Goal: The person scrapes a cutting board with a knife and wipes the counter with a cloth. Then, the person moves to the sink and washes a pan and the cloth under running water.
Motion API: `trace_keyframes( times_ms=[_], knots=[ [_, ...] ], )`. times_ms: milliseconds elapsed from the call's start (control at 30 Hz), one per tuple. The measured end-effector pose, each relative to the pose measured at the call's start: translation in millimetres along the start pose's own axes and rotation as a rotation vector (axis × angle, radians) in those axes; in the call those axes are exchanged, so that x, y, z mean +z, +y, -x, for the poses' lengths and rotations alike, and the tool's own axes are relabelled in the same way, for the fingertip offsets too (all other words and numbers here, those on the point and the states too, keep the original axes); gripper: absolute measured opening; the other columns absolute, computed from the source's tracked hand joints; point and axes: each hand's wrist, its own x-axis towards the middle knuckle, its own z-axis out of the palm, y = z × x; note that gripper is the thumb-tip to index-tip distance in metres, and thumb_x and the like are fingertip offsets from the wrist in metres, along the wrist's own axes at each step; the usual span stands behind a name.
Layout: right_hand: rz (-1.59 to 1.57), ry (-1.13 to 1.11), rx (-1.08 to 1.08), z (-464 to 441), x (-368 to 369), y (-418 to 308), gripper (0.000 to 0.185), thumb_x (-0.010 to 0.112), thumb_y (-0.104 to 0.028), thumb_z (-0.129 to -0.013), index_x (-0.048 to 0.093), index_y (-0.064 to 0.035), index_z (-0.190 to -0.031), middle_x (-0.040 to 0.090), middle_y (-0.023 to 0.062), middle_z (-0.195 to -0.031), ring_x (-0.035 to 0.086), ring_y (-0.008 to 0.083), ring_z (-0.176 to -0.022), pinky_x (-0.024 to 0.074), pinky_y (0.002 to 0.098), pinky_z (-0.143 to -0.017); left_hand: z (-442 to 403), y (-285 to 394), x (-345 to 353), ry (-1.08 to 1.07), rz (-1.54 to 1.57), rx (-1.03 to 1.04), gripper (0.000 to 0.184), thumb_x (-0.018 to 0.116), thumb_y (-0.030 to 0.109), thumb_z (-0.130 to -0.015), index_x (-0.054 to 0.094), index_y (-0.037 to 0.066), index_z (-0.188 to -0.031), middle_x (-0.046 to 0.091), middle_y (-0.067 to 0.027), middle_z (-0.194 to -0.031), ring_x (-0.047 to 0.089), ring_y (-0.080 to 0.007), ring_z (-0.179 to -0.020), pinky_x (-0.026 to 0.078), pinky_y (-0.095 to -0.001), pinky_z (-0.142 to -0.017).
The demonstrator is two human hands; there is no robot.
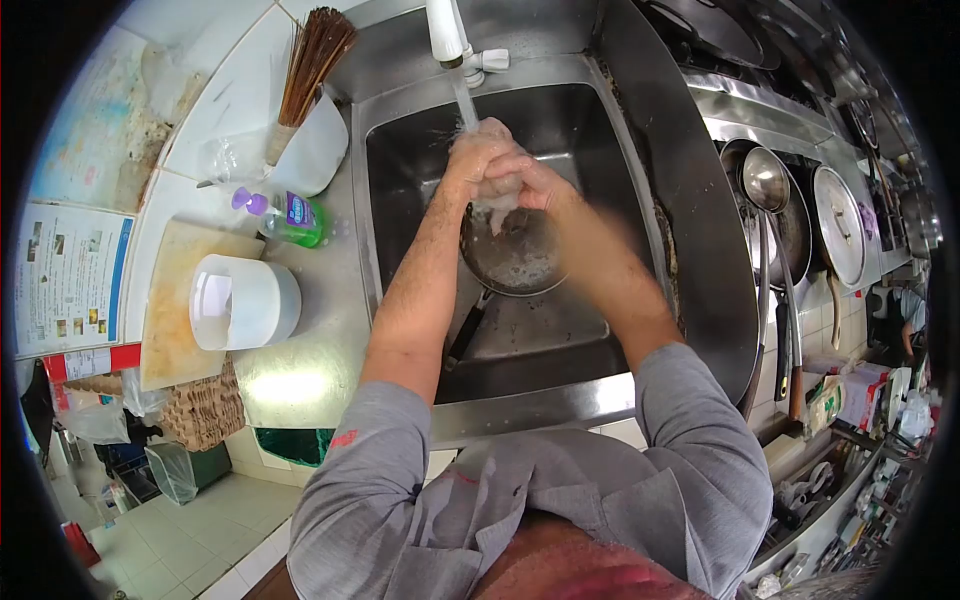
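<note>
Pale piece [498, 215] was between my left hand [472, 163] and right hand [541, 184], above the pan [520, 270] in the sink [620, 190], both hands' fingers curled closed on it; I judged this as rinsing under the tap [445, 32], calling for careful, firm grip

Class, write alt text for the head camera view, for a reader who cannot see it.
A person's left hand and right hand hold a pale, wet item under running water from a white tap, above a dark-handled pan in a metal sink. On the counter to the left are a bottle of green liquid and a white tub.
</note>
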Motion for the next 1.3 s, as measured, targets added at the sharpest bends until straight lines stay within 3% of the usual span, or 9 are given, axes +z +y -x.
trace_keyframes(
  times_ms=[167,367,433,467,600,833,967,1133,1300],
  knots=[
    [0.341,0.119,-0.031,-25,-13,17,0.036,0.061,-0.008,-0.066,0.054,0.0002,-0.100,0.057,0.0091,-0.088,0.058,0.0193,-0.077,0.0490,0.0320,-0.062,-13,-9,-4,0.017,-0.132,-0.011,0.005,0.057,0.007,-0.070,0.055,0.003,-0.068,0.054,-0.0038,-0.072,0.054,-0.0142,-0.066,0.045,-0.0282,-0.060],
    [1.123,0.670,-0.510,-40,-4,44,0.036,0.058,-0.024,-0.077,0.053,-0.0043,-0.107,0.059,0.0175,-0.098,0.059,0.0273,-0.093,0.0471,0.0358,-0.078,-6,-14,6,0.280,-0.701,0.060,0.014,0.056,0.014,-0.072,0.053,0.000,-0.071,0.055,-0.0126,-0.072,0.054,-0.0231,-0.065,0.042,-0.0350,-0.060],
    [1.329,0.781,-0.165,-23,15,29,0.042,0.057,-0.030,-0.079,0.050,-0.0062,-0.113,0.057,0.0210,-0.108,0.054,0.0323,-0.104,0.0437,0.0380,-0.086,-3,-27,0,0.407,-0.989,0.230,0.012,0.058,0.017,-0.074,0.056,0.006,-0.076,0.058,-0.0103,-0.074,0.057,-0.0275,-0.074,0.044,-0.0390,-0.067],
    [1.561,0.760,-0.334,-39,-16,44,0.042,0.057,-0.024,-0.079,0.048,-0.0059,-0.115,0.056,0.0193,-0.111,0.055,0.0281,-0.104,0.0443,0.0368,-0.086,-11,-43,-14,0.411,-0.978,0.227,0.016,0.060,0.022,-0.075,0.060,0.011,-0.087,0.060,-0.0112,-0.083,0.054,-0.0308,-0.095,0.041,-0.0408,-0.081],
    [0.738,0.613,-0.248,-52,-52,26,0.039,0.056,-0.011,-0.075,0.052,-0.0052,-0.113,0.061,0.0182,-0.100,0.060,0.0213,-0.090,0.0462,0.0358,-0.080,-1,-24,-17,0.470,-0.916,0.089,0.024,0.062,0.024,-0.076,0.061,0.007,-0.092,0.061,-0.0115,-0.087,0.054,-0.0278,-0.096,0.041,-0.0365,-0.084],
    [1.288,0.675,-0.326,-40,-19,-1,0.022,0.061,-0.009,-0.070,0.063,-0.0059,-0.091,0.065,0.0107,-0.092,0.062,0.0250,-0.090,0.0466,0.0358,-0.077,-3,-1,9,0.243,-0.422,0.180,0.025,0.056,0.021,-0.083,0.060,-0.001,-0.091,0.062,-0.0093,-0.082,0.058,-0.0168,-0.078,0.044,-0.0295,-0.072],
    [0.991,0.453,-0.283,-39,-59,5,0.023,0.063,-0.005,-0.071,0.061,-0.0060,-0.094,0.064,0.0092,-0.094,0.060,0.0208,-0.090,0.0461,0.0329,-0.077,13,-29,-23,0.283,-0.511,0.216,0.027,0.055,0.024,-0.086,0.060,0.000,-0.096,0.061,-0.0047,-0.086,0.055,-0.0136,-0.081,0.044,-0.0279,-0.072],
    [1.377,0.595,-0.263,-34,-167,67,0.029,0.058,-0.009,-0.077,0.060,-0.0115,-0.105,0.057,0.0162,-0.102,0.056,0.0255,-0.096,0.0445,0.0355,-0.083,113,-180,-109,0.132,-0.883,-0.491,0.055,0.061,0.031,-0.082,0.044,0.000,-0.124,0.051,-0.0164,-0.121,0.048,-0.0259,-0.111,0.039,-0.0369,-0.092],
    [1.850,0.863,-0.011,9,-163,175,0.045,0.054,-0.015,-0.080,0.047,-0.0146,-0.124,0.044,0.0202,-0.124,0.046,0.0332,-0.110,0.0385,0.0399,-0.095,208,-225,-108,0.123,-0.409,-0.907,0.077,0.065,0.046,-0.076,0.040,-0.005,-0.127,0.041,-0.0225,-0.128,0.037,-0.0283,-0.120,0.031,-0.0393,-0.098]
  ],
)
